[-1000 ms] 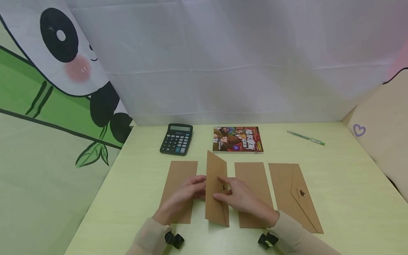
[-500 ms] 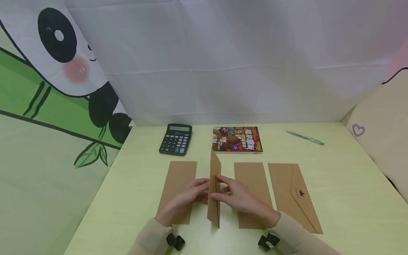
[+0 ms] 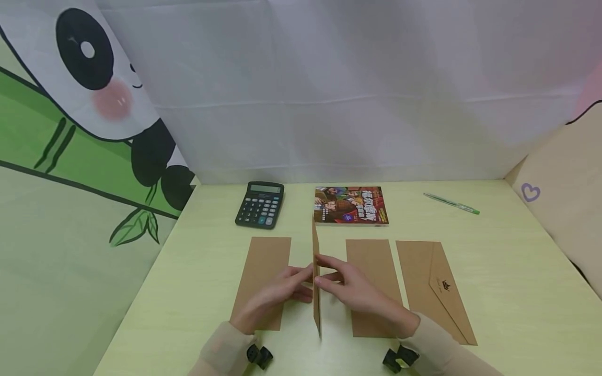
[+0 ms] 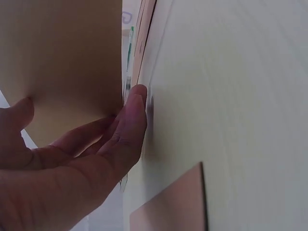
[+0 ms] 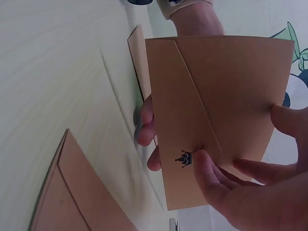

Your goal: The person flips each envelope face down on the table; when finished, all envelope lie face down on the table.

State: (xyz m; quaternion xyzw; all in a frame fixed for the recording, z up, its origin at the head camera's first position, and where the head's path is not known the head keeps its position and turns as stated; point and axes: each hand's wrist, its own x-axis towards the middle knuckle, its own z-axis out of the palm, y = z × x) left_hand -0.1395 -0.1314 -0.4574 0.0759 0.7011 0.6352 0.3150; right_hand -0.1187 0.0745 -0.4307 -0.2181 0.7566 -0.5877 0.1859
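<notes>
At the far left the calculator (image 3: 260, 205) sits behind a plain-faced envelope (image 3: 263, 261), which lies flat partly under my forearm. My left hand (image 3: 282, 290) comes next, fingers long and nearly straight, thumb well apart from them, their tips touching the left face of the upright envelope (image 5: 240, 77). That envelope stands between my two hands, in the gap in the row; its lower edge looks lifted off the table (image 3: 517, 271), with some of my left fingertips showing past it.

A second ago its flap side was slanted into view from above; now it has swung edge-on, a thin line. I judge the turning to be partway, with neither face up.

On the flap face, near the crown mark (image 5: 184, 158), my right hand (image 3: 355, 287) rests its thumb and fingertips, spread and not wrapped round the paper. Behind lies the book (image 3: 350, 205). Further right come another plain-faced envelope (image 3: 371, 261), the flap-up envelope (image 3: 418, 282) and, behind that, the pen (image 3: 451, 203).
</notes>
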